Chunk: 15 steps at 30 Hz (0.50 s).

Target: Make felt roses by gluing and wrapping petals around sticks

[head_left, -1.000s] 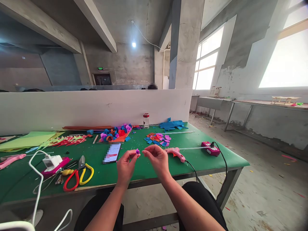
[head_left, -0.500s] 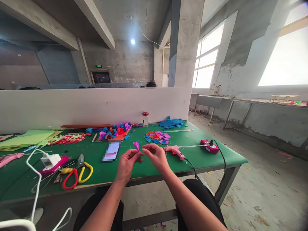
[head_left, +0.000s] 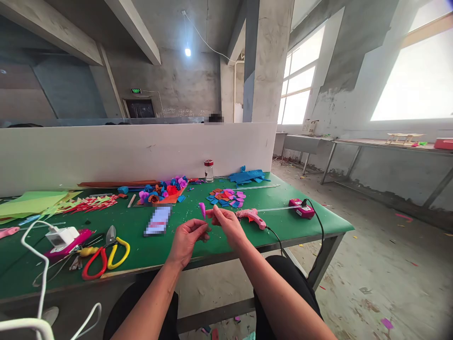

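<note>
A small purple rolled paper piece [head_left: 202,209] is held up over the front of the green table [head_left: 212,236]. My right hand [head_left: 228,225] pinches it from the right with thumb and forefinger. My left hand [head_left: 187,238] is curled just under it, fingertips at its lower end. A pink glue gun [head_left: 250,216] lies right of my right hand. Loose blue, orange and purple paper petals [head_left: 226,197] lie behind my hands.
A phone [head_left: 157,221] lies left of my hands. Red and yellow scissors [head_left: 106,255], a white charger [head_left: 62,236] with cables and a pink power strip [head_left: 300,208] sit on the table. Finished paper flowers [head_left: 163,189], a small jar [head_left: 208,170] and green paper sheets [head_left: 31,203] line the white divider.
The purple piece has gone from a small roll between my fingertips to a longer cone held upright. Both hands have drifted slightly up and away; the view has shifted right.
</note>
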Each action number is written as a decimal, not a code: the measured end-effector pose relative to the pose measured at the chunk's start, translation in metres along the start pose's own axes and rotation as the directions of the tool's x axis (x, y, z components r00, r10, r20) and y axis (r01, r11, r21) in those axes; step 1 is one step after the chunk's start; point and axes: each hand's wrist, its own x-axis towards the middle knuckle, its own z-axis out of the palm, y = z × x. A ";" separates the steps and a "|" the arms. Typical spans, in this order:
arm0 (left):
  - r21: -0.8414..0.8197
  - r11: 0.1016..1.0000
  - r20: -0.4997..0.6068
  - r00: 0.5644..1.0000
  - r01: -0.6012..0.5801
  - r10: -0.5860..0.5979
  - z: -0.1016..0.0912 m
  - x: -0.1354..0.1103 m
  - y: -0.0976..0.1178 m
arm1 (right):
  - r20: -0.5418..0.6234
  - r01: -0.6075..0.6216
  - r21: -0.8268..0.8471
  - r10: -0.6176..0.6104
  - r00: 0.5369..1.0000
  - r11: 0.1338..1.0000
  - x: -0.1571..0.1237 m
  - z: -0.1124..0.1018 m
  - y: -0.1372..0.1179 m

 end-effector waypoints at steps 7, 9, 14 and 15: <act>-0.001 1.000 0.002 1.000 0.007 -0.007 0.001 0.001 0.001 | 0.037 -0.031 -0.043 0.033 0.999 0.999 0.002 0.002 0.012; 0.012 1.000 0.006 1.000 -0.002 0.002 0.001 0.001 -0.001 | -0.001 -0.047 -0.080 0.047 0.999 0.996 0.001 0.004 0.013; 0.006 1.000 0.046 0.999 -0.009 0.008 0.001 0.002 -0.005 | -0.119 0.068 -0.288 -0.106 0.987 0.955 -0.007 0.012 0.004; -0.004 1.000 0.051 0.999 -0.011 0.011 0.002 0.002 -0.006 | -0.134 0.107 -0.330 -0.159 0.978 0.938 -0.009 0.015 0.002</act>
